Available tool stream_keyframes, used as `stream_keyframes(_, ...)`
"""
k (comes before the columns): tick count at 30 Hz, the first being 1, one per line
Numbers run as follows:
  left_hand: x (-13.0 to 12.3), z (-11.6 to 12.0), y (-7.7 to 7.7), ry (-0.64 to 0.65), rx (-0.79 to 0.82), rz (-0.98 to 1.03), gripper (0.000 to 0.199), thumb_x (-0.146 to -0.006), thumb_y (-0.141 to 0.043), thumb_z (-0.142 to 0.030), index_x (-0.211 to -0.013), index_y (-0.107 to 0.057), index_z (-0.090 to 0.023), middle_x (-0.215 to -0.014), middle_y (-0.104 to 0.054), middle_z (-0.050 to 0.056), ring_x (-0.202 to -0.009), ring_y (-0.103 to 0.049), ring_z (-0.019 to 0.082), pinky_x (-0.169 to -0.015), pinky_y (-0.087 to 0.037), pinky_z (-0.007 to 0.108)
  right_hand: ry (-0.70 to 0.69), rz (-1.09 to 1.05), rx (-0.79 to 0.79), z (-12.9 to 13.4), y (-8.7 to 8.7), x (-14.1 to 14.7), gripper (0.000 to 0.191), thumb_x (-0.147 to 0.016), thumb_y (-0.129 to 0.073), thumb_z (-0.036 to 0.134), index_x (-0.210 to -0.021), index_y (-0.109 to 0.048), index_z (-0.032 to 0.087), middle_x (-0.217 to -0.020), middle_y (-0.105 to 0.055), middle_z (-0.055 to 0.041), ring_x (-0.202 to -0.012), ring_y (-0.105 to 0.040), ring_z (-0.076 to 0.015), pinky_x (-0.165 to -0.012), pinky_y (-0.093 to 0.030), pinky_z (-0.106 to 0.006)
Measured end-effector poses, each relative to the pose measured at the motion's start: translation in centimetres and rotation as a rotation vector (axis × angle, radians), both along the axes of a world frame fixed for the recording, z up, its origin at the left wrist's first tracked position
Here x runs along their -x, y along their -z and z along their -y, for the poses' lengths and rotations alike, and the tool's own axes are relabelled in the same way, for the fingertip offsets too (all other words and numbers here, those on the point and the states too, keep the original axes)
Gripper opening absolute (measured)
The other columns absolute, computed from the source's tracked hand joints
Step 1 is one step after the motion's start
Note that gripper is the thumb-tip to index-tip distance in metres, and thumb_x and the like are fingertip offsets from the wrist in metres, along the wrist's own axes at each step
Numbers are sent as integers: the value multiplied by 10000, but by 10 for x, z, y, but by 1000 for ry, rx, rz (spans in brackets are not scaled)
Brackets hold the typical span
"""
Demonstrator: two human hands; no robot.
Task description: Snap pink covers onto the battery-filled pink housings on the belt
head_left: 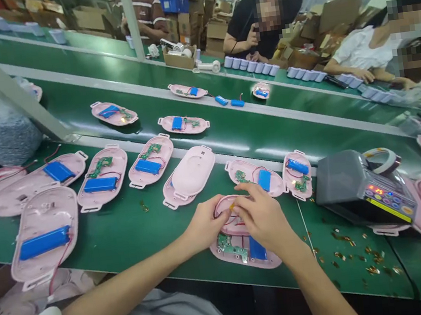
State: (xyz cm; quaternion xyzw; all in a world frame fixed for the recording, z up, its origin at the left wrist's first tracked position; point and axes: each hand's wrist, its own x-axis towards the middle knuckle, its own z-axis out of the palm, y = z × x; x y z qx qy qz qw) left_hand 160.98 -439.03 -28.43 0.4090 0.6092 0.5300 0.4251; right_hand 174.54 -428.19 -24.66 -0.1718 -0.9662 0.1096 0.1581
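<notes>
Holding 1 pink shell (237, 230), the left hand (205, 224) is closed on its edge; the right hand (261, 215) pinches yellow tape (232, 207) over it.

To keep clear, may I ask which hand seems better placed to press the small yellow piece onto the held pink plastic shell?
Probably the right hand: its fingertips are at the yellow piece, while the left hand holds the shell.

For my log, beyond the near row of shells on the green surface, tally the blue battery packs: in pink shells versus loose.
Packs in pink shells: 4
Loose packs: 2
Total: 6
</notes>
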Motion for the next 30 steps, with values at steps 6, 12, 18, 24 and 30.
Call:
stream_keyframes(6,2,0,4,-4,-15,21,204,-842,-497,-241,-960,-639,-155,-809,-634,-10,-743,-544,152,-680,-419,243,-3,81,-123,7,-2,5,189,-927,-442,152,-835,-603,190,-1163,-601,-67,-1064,-558,-232,-789,-471,-360)
stream_keyframes(12,1,7,5,-28,14,-4,179,-842,-506,-251,-935,-630,-162,-790,-635,-14,-711,-544,145,-640,-416,234,361,77,51,-6,-11,10,258,-726,-744,393,-701,-569,206,-850,-654,-24,-781,-606,-205,-605,-416,-310)
stream_keyframes(18,-3,14,0,-65,29,42,167,-817,-558,-217,-967,-621,-180,-798,-671,-24,-695,-587,144,-609,-431,222,253,160,558,-35,-21,-5,213,-824,-614,418,-835,-640,207,-831,-702,-12,-794,-656,-193,-739,-487,-326)
stream_keyframes(24,-4,17,9,-29,-47,105,205,-855,-624,-327,-868,-707,-141,-748,-717,22,-694,-647,168,-646,-497,247,51,-120,68,-1,-17,-27,109,-903,-570,250,-841,-652,213,-817,-697,0,-727,-657,-143,-647,-516,-263)
stream_keyframes(30,24,41,0,497,-351,-322,374,-883,-445,-106,-1131,-706,-207,-1382,-608,87,-1369,-482,247,-1199,-279,470,22,-348,-439,68,36,-78,154,-856,-625,148,-959,-685,245,-956,-739,-22,-842,-722,-196,-722,-610,-272)
